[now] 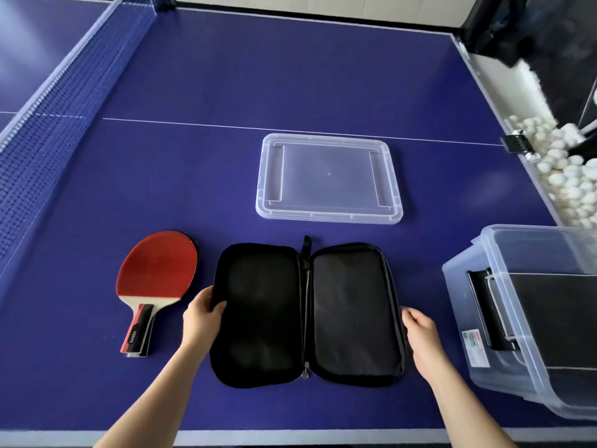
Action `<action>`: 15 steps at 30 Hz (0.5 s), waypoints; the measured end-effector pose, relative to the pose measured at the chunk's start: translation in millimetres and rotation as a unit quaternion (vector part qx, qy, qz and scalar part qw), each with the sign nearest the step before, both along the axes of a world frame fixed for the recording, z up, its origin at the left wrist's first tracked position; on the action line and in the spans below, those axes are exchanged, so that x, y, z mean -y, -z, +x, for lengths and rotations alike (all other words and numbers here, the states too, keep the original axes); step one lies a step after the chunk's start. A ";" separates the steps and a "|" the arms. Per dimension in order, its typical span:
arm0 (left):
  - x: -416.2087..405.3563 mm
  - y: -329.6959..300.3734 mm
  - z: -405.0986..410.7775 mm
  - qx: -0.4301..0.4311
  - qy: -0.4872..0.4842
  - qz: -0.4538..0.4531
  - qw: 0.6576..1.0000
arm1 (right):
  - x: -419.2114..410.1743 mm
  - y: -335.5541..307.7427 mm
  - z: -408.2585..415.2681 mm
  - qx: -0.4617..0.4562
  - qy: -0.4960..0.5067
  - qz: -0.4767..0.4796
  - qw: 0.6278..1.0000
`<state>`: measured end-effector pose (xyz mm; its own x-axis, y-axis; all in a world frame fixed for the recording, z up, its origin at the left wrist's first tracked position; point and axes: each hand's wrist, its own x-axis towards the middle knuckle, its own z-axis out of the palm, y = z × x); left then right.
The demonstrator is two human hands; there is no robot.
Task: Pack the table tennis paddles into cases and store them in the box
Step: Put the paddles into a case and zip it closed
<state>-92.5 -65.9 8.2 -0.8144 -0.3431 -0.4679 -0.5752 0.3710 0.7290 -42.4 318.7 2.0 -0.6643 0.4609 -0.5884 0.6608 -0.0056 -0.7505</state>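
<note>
While open — case (307, 313) (both hands (202, 321) gripping)

Bare bench (290, 76) lay open from the net (58, 101) across to the lid (329, 218) and in the gap between lid and open case (307, 313), while paddle (157, 279) crowded the case's left side and box (517, 318) walled off the right edge.
</note>
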 end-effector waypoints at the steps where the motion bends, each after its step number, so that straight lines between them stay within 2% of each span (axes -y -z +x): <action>1: -2.2 1.8 0.5 -0.010 0.023 -0.031 0.999 | 1.5 0.5 0.1 -0.002 -0.005 0.036 0.999; 3: -8.8 2.8 5.6 -0.031 0.079 -0.130 0.988 | 9.0 -1.2 1.4 -0.035 -0.045 0.165 0.985; 4: -13.7 2.6 9.7 -0.047 0.109 -0.193 0.974 | 14.7 -2.5 2.1 -0.068 -0.080 0.241 0.965; 7: -36.2 5.6 26.6 -0.093 0.217 -0.302 0.924 | 41.5 -4.7 2.4 -0.143 -0.237 0.394 0.877; 9: -52.9 13.6 34.1 -0.067 0.297 -0.319 0.898 | 60.8 -1.7 -0.6 -0.112 -0.356 0.420 0.827; 11: -63.7 25.9 37.7 -0.024 0.339 -0.318 0.885 | 73.0 8.2 -2.1 -0.049 -0.448 0.429 0.783; 13: -65.4 36.3 39.0 0.002 0.356 -0.323 0.877 | 76.7 18.4 -2.3 -0.015 -0.488 0.433 0.758; 15: -62.4 42.6 39.6 0.007 0.366 -0.330 0.870 | 75.6 24.5 -1.8 -0.003 -0.503 0.432 0.748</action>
<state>-53.0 -3.5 -34.4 -0.9237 0.0663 -0.3773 -0.0166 0.9771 0.2122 -44.2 243.1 -22.5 -0.9323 -0.0680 -0.3552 0.0005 0.9819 -0.1895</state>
